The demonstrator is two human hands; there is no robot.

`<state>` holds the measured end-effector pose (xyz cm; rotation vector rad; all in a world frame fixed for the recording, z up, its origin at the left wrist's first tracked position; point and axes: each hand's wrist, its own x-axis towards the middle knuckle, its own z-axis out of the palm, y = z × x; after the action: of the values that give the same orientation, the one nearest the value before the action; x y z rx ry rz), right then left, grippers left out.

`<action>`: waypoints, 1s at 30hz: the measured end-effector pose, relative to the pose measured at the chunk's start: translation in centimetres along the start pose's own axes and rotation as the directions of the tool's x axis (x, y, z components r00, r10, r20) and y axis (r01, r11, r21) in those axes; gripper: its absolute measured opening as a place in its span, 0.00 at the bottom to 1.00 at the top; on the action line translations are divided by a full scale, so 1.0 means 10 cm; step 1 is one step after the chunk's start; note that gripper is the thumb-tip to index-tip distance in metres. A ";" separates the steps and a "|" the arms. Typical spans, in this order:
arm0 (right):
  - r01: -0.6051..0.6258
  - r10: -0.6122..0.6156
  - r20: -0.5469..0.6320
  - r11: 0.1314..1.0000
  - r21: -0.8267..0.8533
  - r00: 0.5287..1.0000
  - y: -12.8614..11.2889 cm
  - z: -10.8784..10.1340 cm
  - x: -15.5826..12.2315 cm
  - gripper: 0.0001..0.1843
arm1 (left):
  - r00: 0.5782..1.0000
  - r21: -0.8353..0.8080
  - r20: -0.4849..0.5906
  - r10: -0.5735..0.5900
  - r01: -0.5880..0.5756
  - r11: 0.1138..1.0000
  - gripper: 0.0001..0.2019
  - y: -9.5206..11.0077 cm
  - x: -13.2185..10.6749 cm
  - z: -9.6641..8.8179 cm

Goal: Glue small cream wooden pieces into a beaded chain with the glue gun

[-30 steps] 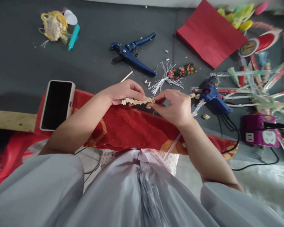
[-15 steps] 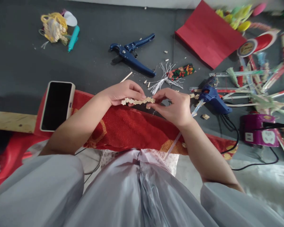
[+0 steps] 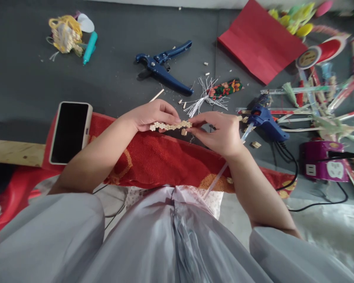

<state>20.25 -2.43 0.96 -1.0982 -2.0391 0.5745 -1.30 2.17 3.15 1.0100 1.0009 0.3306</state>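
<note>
A short strip of small cream wooden pieces [image 3: 170, 126] is held level between both hands, above a red towel [image 3: 162, 157] over my lap. My left hand [image 3: 153, 114] pinches its left half, fingers closed over it. My right hand [image 3: 220, 131] pinches the right end with thumb and fingertips. One small wooden piece [image 3: 183, 132] shows just under the strip near the right fingertips; I cannot tell whether it hangs from the strip or lies on the towel.
A blue glue gun [image 3: 267, 121] with a clear stick lies right of my right hand, its cord running to a purple power strip [image 3: 324, 162]. Blue cutters [image 3: 163, 67], white fibres [image 3: 205, 98], a phone [image 3: 70, 131], red paper [image 3: 259, 41] and a plank [image 3: 14, 152] lie around.
The right hand has shifted slightly right along the strip's end, and the small wooden piece now shows below the strip. The left hand holds still.
</note>
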 end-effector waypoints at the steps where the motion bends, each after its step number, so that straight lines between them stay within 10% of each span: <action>1: 0.005 -0.005 -0.003 1.000 0.002 1.000 0.00 0.00 0.00 0.02 | 1.000 -0.003 -0.001 0.000 0.000 1.000 0.04 0.00 0.00 0.00; 15: -0.023 0.024 -0.001 0.996 0.090 1.000 0.03 -0.01 0.07 0.14 | 0.999 0.000 -0.038 -0.014 0.014 1.000 0.06 0.03 -0.01 0.04; 30: -0.052 0.051 0.008 0.980 0.193 0.999 0.02 0.00 0.08 0.06 | 1.000 -0.017 -0.012 -0.023 0.023 1.000 0.09 0.03 -0.04 0.03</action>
<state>20.03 -1.61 1.13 -1.0371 -1.9167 0.7832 -1.16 1.92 3.65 0.9812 1.0185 0.3264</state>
